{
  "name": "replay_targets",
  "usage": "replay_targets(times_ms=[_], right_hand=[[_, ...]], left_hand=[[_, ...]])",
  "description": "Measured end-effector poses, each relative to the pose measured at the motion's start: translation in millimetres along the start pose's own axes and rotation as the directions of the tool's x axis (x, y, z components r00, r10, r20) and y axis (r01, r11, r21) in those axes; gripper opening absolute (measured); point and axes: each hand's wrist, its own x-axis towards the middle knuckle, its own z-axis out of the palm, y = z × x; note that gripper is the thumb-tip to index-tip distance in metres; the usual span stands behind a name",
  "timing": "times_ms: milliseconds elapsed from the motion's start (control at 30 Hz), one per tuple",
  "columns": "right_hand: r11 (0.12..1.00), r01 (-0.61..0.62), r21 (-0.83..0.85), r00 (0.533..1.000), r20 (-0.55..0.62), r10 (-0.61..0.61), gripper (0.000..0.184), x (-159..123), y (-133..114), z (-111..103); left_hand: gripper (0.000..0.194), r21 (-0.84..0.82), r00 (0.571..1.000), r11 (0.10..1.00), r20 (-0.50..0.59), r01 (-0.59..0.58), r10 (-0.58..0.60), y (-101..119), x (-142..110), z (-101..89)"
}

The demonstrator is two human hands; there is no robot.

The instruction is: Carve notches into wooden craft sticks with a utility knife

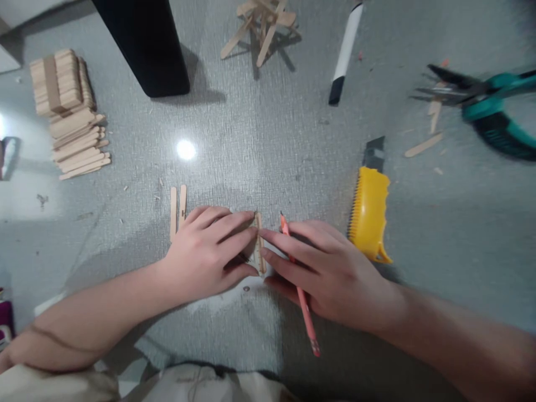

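Grey textured counter, shiny. Near far left corner: banded stick bundle, loose sticks just beside it. Far edge: black box, stick pile, white marker. Toward far right corner: teal pliers, stick scraps by the tips. Right of middle: yellow cutter. Left of middle: two sticks, side by side. Small chips scattered.

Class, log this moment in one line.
left hand: fingers at wooden strip | right hand: holds pencil, fingers at same strip | nearby: yellow tool right, two sticks left
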Motion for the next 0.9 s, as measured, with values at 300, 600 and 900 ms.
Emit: replay_targets(times_ms=[300,600,900], right_hand=[[1.0,0.016,0.004,1.0,-0.001,-0.016,0.019,-1.5,1.8,1.5],[1.0,0.003,-0.023,1.0,-0.004,-0.003,0.017,0.7,-0.3,-0.3],[0.999,-0.009,-0.048,1.0,-0.005,0.009,0.019,-2.4,-1.0,1.0]], left_hand=[[0.052,0.004,1.0,1.0,-0.004,-0.013,0.013,-1.5,-0.2,1.1],[0.043,0.027,1.0,0.999,-0.009,-0.024,0.024,0.4,0.9,-0.5],[0.043,0.104,0.997,0.991,0.012,-0.08,0.079,2.2,1.0,-2.1]])
